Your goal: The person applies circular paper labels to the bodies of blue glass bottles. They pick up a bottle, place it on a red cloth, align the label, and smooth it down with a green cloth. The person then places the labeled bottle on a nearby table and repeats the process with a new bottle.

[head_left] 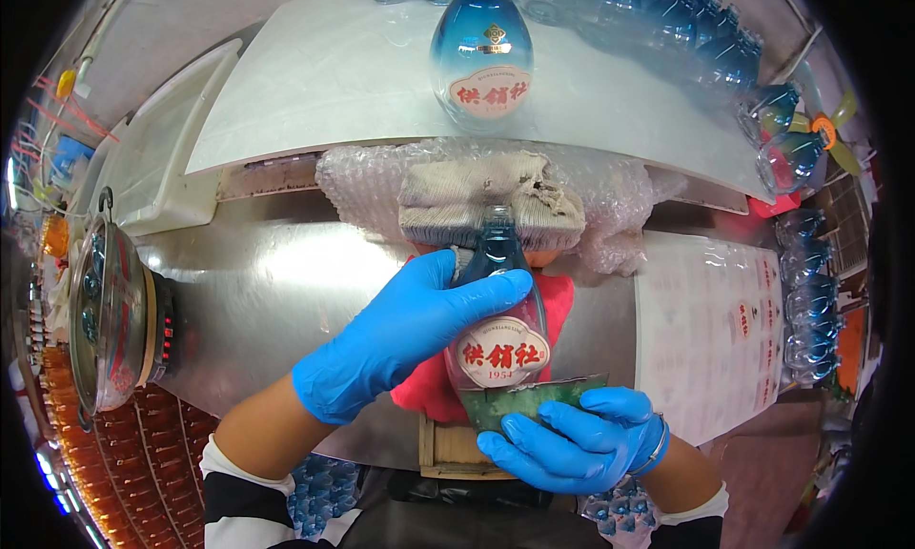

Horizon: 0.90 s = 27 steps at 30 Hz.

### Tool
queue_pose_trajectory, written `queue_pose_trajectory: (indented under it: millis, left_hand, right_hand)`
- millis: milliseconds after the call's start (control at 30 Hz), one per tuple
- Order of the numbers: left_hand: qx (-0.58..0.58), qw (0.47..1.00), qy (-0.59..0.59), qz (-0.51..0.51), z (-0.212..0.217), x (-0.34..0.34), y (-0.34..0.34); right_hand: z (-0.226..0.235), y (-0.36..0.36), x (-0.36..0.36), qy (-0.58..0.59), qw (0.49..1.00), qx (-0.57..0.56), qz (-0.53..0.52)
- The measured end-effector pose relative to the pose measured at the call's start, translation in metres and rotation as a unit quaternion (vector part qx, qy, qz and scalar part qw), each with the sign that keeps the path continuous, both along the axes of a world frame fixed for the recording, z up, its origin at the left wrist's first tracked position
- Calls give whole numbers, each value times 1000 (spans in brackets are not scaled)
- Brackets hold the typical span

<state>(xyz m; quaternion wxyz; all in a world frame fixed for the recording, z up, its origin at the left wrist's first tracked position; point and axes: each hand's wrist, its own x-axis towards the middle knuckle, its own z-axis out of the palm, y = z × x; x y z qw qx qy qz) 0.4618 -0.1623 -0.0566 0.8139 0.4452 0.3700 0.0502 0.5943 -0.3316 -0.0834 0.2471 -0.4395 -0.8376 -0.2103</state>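
A glass bottle (505, 344), blue at the neck and fading to clear, lies tilted in front of me with a white label with red lettering. My left hand (410, 320), in a blue glove, is closed round its shoulder, thumb across the front. Its neck rests against a folded, worn knit cloth (486, 206). My right hand (581, 439), also gloved, is closed on a green translucent curved piece (529, 403) with a straight upper edge. That piece lies across the bottle's lower end, just under the label. Beneath the bottle is a red cloth (560, 311).
A similar blue bottle (481, 53) stands on the white board ahead, with more bottles (705, 34) at far right. Label sheets (710, 330) lie to the right. A glass-lidded pot (105, 311) stands left on a heater with red lights. Bubble wrap (610, 201) surrounds the knit cloth.
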Motion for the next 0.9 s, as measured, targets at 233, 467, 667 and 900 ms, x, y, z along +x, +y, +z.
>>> queue_pose_trajectory:
  millis: [233, 467, 667, 900]
  left_hand:
    - [-19, 1000, -3, 21, -1, 2, 1]
    - [-95, 987, -108, 74, -21, -4, 1]
    - [118, 989, -81, 36, -41, -30, -30]
    - [205, 969, -130, 45, -54, -41, -42]
  right_hand:
    - [18, 15, 5, 168, 978, -118, 36]
    - [49, 88, 19, 356, 908, -211, -69]
    - [39, 120, 34, 269, 950, -119, -110]
    - [52, 102, 25, 363, 917, -162, -37]
